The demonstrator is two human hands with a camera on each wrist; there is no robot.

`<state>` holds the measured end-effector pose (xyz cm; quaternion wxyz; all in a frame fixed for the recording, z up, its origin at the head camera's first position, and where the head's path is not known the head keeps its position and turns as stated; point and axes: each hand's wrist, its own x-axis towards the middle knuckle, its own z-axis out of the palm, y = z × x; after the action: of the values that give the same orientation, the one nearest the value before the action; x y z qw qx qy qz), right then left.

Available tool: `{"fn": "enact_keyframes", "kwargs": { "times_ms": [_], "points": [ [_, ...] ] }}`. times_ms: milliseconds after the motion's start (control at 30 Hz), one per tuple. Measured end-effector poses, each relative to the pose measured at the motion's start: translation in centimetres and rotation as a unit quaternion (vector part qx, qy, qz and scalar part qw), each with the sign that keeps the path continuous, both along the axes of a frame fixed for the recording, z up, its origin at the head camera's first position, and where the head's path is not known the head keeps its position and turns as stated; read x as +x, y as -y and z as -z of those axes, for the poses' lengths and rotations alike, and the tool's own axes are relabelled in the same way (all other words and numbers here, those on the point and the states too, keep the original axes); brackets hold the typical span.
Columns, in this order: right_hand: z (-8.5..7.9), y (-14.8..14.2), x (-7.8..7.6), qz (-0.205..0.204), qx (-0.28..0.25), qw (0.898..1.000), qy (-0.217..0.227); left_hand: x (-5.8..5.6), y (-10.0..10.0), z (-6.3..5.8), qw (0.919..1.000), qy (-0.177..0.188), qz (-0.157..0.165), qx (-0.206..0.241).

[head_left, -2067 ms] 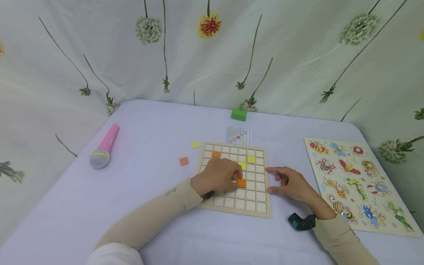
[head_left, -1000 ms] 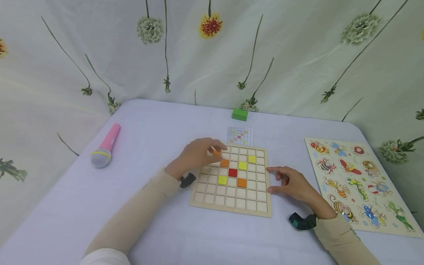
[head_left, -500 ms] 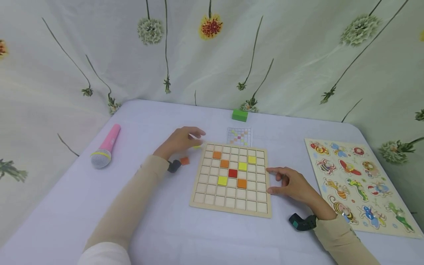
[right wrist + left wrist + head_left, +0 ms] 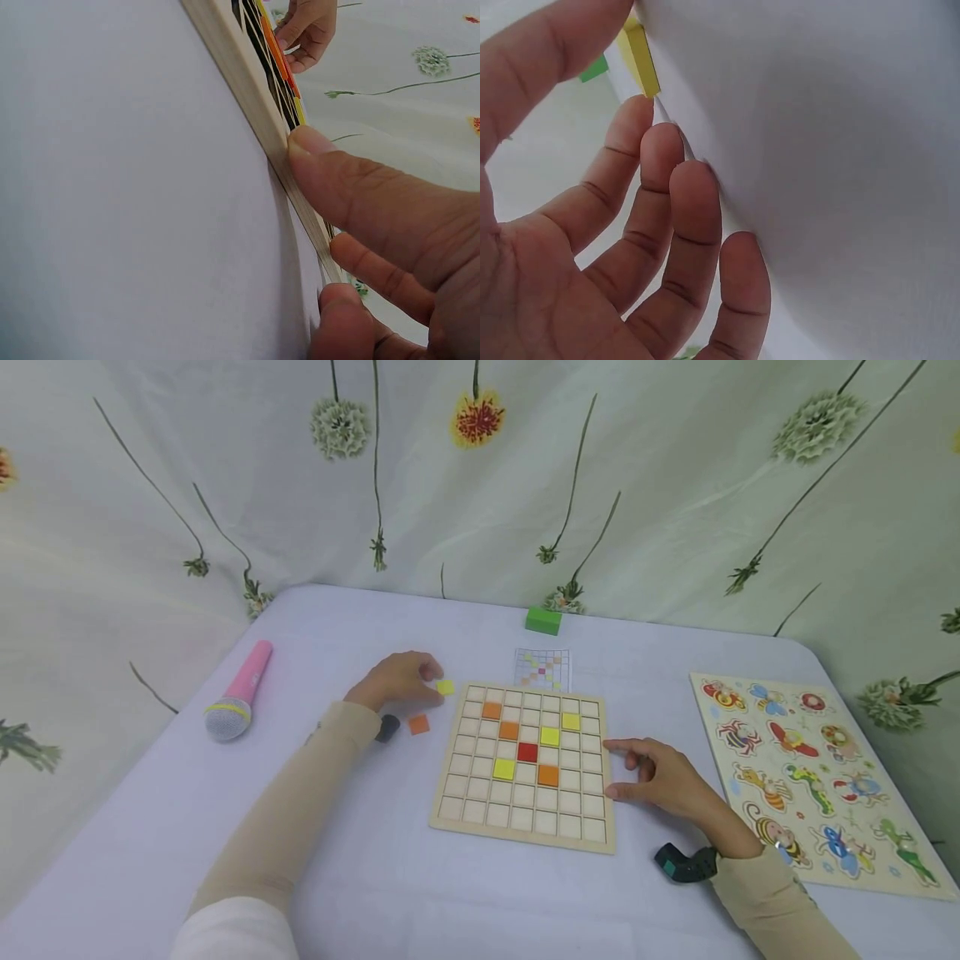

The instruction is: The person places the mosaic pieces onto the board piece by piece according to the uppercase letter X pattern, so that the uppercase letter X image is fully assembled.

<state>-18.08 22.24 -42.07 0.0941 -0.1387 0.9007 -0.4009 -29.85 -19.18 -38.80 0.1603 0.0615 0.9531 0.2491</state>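
Observation:
In the head view my left hand [image 4: 401, 681] is left of the gridded wooden board [image 4: 472, 822], with thumb and index finger at opposite ends of a loose yellow square tile [image 4: 445, 687]. The left wrist view shows the yellow tile [image 4: 641, 60] between these fingertips, low over the cloth. Near that wrist lies an orange tile [image 4: 418, 724]. Set in the board are several orange and yellow tiles and a red tile [image 4: 527, 752]. My right hand [image 4: 663, 777] touches the board's right edge with thumb and index finger; the right wrist view shows the thumb against the wooden rim [image 4: 251, 105].
A printed pattern card [image 4: 542, 670] lies behind the board, with a green block [image 4: 543, 621] farther back. At the left rests a pink toy microphone [image 4: 240, 692]. An insect picture puzzle [image 4: 817, 777] lies at the right. A flowered cloth [image 4: 420, 485] hangs behind.
My left hand has left the board's middle, moved left past the orange tiles and come down at the loose yellow tile. The red tile and a yellow tile on the board are uncovered. My right hand stays put.

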Motion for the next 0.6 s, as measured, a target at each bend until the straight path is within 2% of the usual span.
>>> {"fn": "enact_keyframes", "kwargs": {
  "times_ms": [100, 367, 600],
  "points": [
    [0.0, 0.0, 0.0, 0.000, 0.000, 1.000, 0.000, 0.1, -0.2, 0.0, 0.9998, -0.007, -0.001, -0.018],
    [0.1, -0.1, -0.2, -0.004, 0.000, 1.000, -0.004, 0.3, -0.1, -0.5, 0.9996, -0.003, -0.016, -0.024],
    [0.0, -0.3, -0.3, -0.008, -0.004, 1.000, -0.010, 1.1, -0.2, -0.4, 0.9990, -0.030, -0.026, -0.020]
  ]
}}
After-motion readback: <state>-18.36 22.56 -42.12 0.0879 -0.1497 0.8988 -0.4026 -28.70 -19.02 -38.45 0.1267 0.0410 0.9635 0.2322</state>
